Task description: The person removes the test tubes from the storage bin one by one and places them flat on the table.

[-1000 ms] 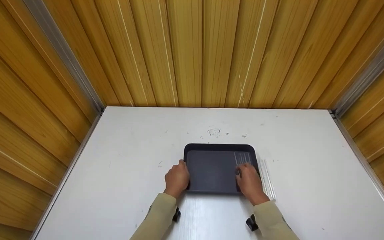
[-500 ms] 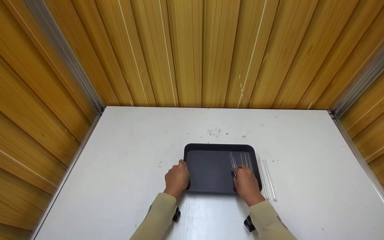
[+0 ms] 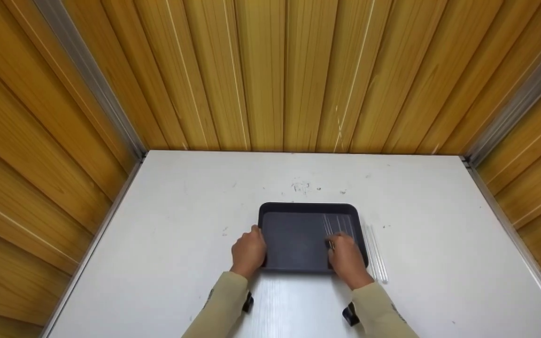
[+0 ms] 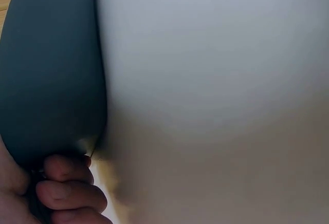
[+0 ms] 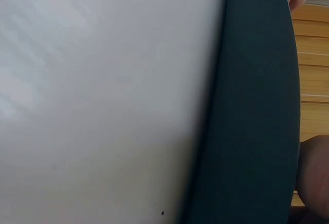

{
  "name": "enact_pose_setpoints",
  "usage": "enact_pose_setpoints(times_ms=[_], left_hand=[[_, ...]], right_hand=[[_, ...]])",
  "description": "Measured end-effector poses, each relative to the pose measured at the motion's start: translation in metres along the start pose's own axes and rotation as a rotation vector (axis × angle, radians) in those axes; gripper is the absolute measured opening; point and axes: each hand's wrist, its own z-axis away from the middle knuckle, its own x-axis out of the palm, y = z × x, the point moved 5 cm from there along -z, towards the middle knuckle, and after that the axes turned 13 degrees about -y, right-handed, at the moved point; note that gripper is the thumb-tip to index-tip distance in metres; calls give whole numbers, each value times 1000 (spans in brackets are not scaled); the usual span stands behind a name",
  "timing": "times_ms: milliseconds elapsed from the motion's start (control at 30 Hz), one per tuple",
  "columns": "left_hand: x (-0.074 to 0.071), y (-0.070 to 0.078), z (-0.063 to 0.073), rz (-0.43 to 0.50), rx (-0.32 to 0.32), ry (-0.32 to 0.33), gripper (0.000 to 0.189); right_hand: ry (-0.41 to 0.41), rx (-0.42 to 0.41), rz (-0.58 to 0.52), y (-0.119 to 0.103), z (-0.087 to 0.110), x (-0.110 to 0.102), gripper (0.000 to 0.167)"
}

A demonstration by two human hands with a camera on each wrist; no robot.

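A dark rectangular tray (image 3: 294, 239) lies on the white table. My left hand (image 3: 249, 251) grips its left rim; in the left wrist view, curled fingers (image 4: 72, 196) wrap the edge of the tray (image 4: 51, 75). Over the tray's right part is my right hand (image 3: 347, 259), fingers curled, pinching at thin clear rods (image 3: 329, 224) whose far ends reach out beyond the knuckles. The near ends are hidden under the hand. From the right wrist, the tray's side (image 5: 252, 100) hides most of the fingers.
Several more clear rods (image 3: 376, 253) lie on the white table (image 3: 195, 197) along the tray's right side. Wood-patterned panels (image 3: 270, 75) wall the back and both sides.
My right hand has shifted slightly left inside the tray. The rods beneath it, bunched before, now spread apart, some further left. My left hand and the tray have stayed put.
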Motion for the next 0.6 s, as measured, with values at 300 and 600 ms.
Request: enact_pose_setpoints(times_ms=[300,600], left_hand=[[1,-1,-1,7,-20,-26,25],[3,-2,-2,6,-35,-47,24]], right_hand=[[-15,50,-115,3,2,-6,25],[18,60,-163,7,3,-13,26]])
